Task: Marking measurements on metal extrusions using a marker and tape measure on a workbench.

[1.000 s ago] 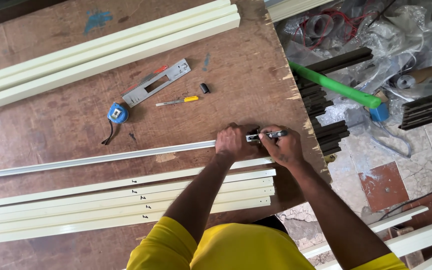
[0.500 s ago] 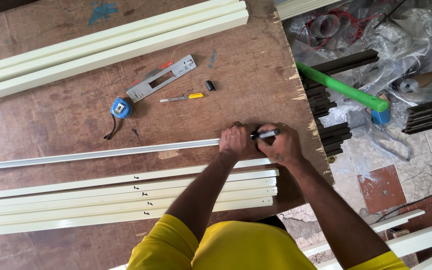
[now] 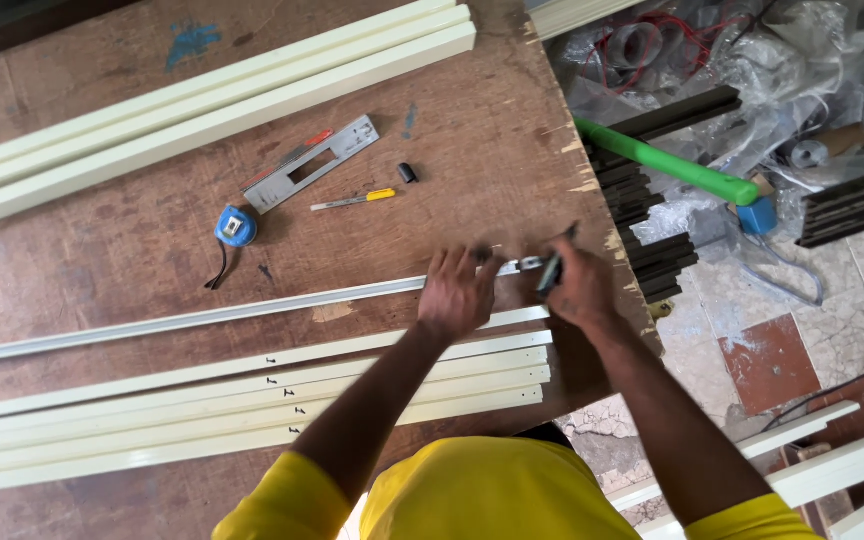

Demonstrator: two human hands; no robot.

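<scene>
Underneath, worn brown plywood table (image 3: 102, 250).

Bare tabletop (image 3: 102, 250) lies open left of the hands. Beyond the rail (image 3: 202, 318) sit a tape measure (image 3: 236, 226), metal plate (image 3: 310, 164) and small screwdriver (image 3: 354, 200); cream strips (image 3: 252, 400) crowd the near edge.

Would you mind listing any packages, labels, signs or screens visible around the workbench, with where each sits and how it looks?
No packages, signs or screens show.
Small dark pen marks on the cream profile strips near the person, too small to read.
Blue round tape measure with a pale face label, on the brown wooden bench left of the hands.
Clear crumpled plastic wrap on the floor, upper right, unmarked.
</scene>
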